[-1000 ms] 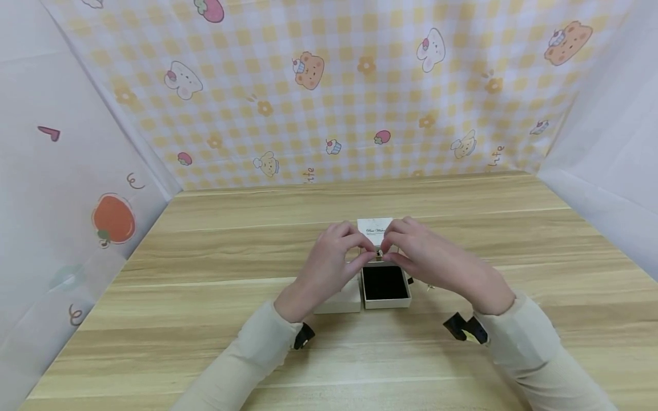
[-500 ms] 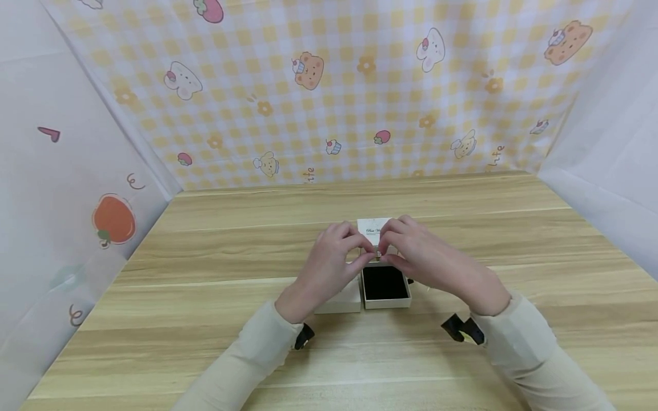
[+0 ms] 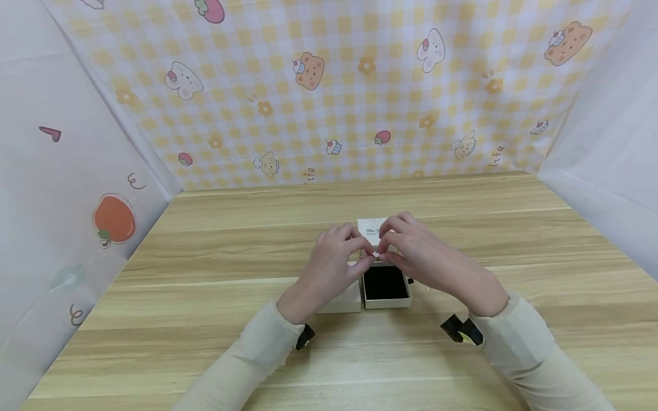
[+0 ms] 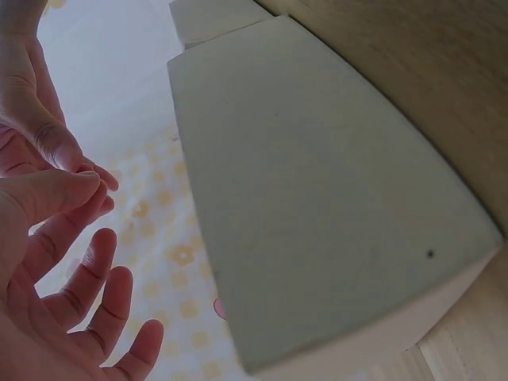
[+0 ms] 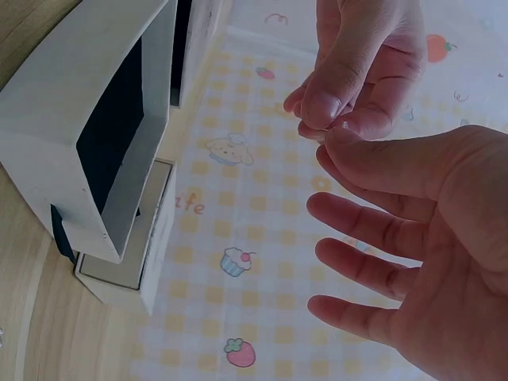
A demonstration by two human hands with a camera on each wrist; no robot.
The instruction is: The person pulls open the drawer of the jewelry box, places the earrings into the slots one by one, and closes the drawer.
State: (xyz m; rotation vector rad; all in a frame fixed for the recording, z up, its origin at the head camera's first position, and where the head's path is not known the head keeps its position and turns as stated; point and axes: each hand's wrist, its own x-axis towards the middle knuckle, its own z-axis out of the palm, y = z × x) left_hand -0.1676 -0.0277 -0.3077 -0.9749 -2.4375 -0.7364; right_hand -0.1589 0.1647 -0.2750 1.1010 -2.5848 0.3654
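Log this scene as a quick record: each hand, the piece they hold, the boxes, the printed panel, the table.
Left hand: pinches small shiny piece
Right hand: pinches same piece
Piece type: too small to tell
Open box: black inside
White box: left of open box, partly behind left hand
Printed panel: beyond open box, partly hidden by right hand
Table: light wood grain
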